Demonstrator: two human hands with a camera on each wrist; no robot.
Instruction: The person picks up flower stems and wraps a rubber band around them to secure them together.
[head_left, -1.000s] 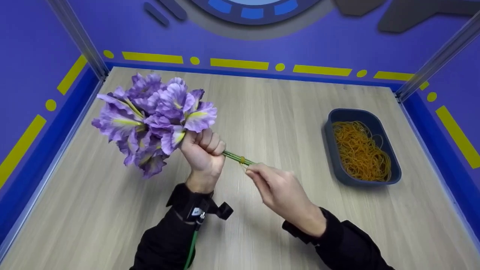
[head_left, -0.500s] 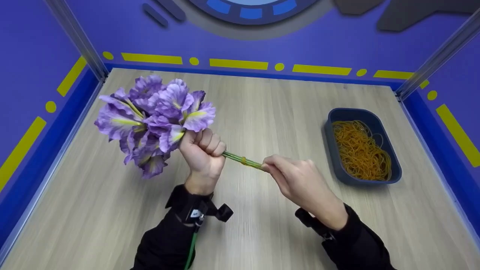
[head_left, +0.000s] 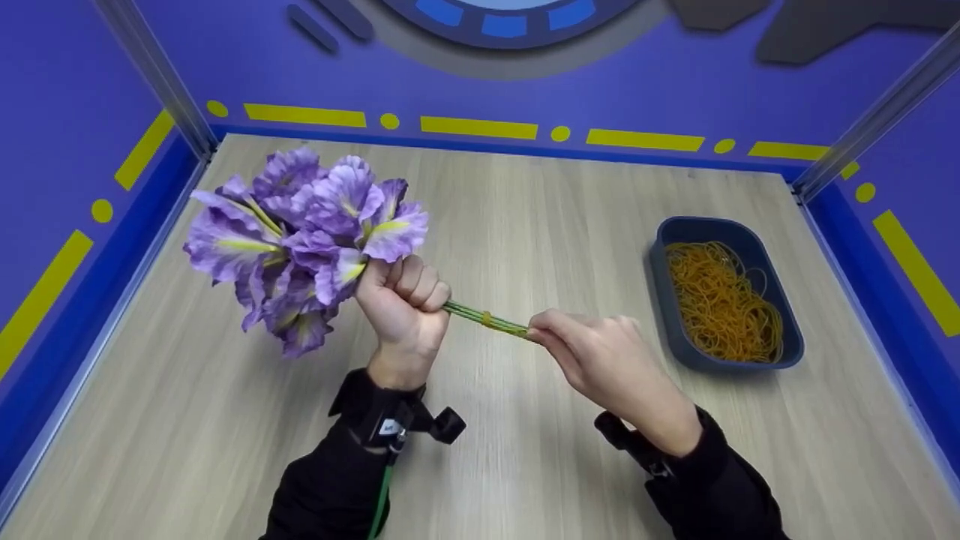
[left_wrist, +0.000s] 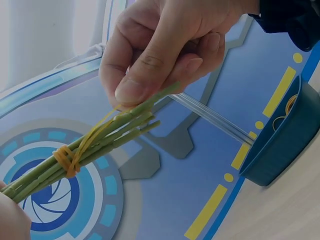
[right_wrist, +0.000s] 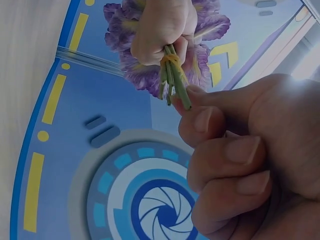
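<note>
A bunch of purple irises (head_left: 307, 247) with yellow streaks tilts to the left, and my left hand (head_left: 405, 307) grips its green stems (head_left: 469, 311) just below the blooms. A yellow rubber band (head_left: 487, 319) is wound round the stems between my two hands. In the left wrist view, a stretched strand of that rubber band (left_wrist: 70, 159) runs from the windings along the stems to my right hand (left_wrist: 160, 55), whose thumb and forefinger pinch it beside the cut ends. The right wrist view shows the stem ends (right_wrist: 170, 92) at those fingertips.
A dark blue tub (head_left: 664, 315) of loose rubber bands (head_left: 720, 307) stands on the right of the wooden tabletop (head_left: 525, 465). Blue printed panels (head_left: 480, 97) enclose the back and sides. A green cable (head_left: 384, 495) trails from the left wrist.
My right hand has moved right along the stems, drawing the rubber band's strand from near the windings out to the stem ends. The left hand and the irises have hardly moved.
</note>
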